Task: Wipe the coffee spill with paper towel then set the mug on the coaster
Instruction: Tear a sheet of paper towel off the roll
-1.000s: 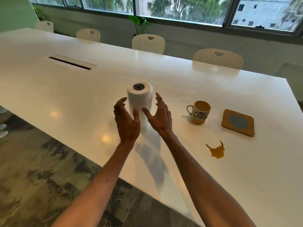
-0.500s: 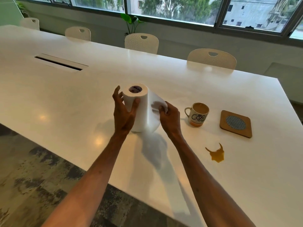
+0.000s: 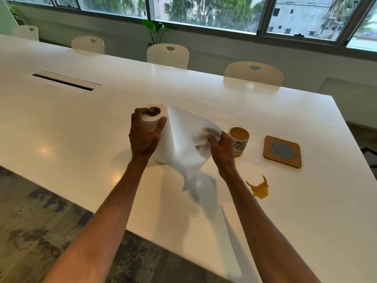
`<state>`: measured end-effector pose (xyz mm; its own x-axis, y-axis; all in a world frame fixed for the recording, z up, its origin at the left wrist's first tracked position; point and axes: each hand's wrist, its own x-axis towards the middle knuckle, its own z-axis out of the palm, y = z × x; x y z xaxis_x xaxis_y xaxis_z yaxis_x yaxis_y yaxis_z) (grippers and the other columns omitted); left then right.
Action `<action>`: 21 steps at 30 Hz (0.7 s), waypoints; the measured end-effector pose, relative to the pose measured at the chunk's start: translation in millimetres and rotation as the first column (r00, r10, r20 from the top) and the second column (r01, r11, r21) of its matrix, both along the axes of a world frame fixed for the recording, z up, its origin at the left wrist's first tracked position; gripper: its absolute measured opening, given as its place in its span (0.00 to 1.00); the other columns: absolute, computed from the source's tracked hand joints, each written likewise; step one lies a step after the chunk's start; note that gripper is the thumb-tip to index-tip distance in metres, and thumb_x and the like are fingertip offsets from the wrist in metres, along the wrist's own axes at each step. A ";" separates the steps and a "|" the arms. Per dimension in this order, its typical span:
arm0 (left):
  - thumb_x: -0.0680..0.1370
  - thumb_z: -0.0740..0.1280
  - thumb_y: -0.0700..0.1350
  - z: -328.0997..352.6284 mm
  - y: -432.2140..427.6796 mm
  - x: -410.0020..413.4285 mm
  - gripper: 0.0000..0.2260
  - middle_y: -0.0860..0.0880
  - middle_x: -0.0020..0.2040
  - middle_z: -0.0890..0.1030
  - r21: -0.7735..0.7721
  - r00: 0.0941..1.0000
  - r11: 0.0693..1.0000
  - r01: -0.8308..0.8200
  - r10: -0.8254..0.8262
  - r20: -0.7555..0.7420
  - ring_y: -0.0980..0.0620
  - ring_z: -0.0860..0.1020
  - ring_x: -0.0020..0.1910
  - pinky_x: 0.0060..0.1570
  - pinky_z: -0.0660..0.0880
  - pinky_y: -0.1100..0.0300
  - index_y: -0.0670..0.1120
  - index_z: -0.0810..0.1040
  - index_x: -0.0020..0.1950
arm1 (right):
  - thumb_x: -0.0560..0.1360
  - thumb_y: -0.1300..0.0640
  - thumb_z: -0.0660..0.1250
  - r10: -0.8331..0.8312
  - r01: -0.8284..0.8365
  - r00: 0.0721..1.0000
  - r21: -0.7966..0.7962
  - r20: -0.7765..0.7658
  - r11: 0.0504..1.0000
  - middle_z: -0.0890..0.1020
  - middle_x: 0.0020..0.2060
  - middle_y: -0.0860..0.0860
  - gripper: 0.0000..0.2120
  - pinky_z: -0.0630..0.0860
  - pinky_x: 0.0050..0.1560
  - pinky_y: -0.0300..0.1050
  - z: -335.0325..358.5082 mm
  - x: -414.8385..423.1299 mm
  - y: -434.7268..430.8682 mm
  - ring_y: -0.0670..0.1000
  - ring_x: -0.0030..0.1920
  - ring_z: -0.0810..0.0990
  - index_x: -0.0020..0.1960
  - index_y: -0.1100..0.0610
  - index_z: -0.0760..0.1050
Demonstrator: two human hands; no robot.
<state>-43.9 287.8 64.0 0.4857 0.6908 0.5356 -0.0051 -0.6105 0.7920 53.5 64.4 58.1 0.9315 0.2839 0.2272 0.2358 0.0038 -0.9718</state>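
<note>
Open tabletop (image 3: 306, 211) around the spill (image 3: 258, 188); mug (image 3: 240, 140) and coaster (image 3: 282, 151) just beyond it

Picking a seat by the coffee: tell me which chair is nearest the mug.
The rightmost chair, straight across the table from the mug; the other three stand farther left along that side.

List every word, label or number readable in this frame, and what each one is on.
"offe": script lettering on the mug; its start is hidden behind the right hand, and its end curves out of view.
No other text is readable: the coaster and the paper towel roll show none.
</note>
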 end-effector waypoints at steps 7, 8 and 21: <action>0.74 0.78 0.64 19.9 28.6 -17.4 0.31 0.61 0.65 0.84 -0.115 0.972 0.972 0.207 -0.218 -0.090 0.57 0.82 0.65 0.62 0.81 0.49 0.66 0.69 0.74 | 0.80 0.69 0.64 0.006 0.000 0.992 0.051 -0.126 0.999 0.86 0.52 0.59 0.12 0.87 0.48 0.65 -11.9 12.1 -25.6 0.62 0.52 0.87 0.57 0.61 0.85; 0.74 0.78 0.63 24.6 32.5 -19.0 0.34 0.60 0.67 0.83 -0.118 0.957 0.960 0.253 -0.266 -0.117 0.55 0.81 0.68 0.63 0.80 0.49 0.68 0.67 0.78 | 0.80 0.69 0.64 -0.010 0.014 0.993 0.031 -0.115 0.999 0.86 0.50 0.57 0.13 0.87 0.48 0.63 -12.4 13.2 -27.4 0.59 0.51 0.87 0.58 0.60 0.84; 0.75 0.70 0.67 55.8 47.6 -9.3 0.29 0.55 0.71 0.77 -0.074 0.769 0.883 0.464 -0.443 -0.461 0.50 0.74 0.73 0.75 0.71 0.45 0.70 0.72 0.77 | 0.78 0.59 0.73 -0.101 0.170 0.931 -0.172 0.352 0.970 0.81 0.68 0.47 0.26 0.70 0.62 0.25 26.6 8.6 -14.2 0.41 0.65 0.79 0.75 0.53 0.73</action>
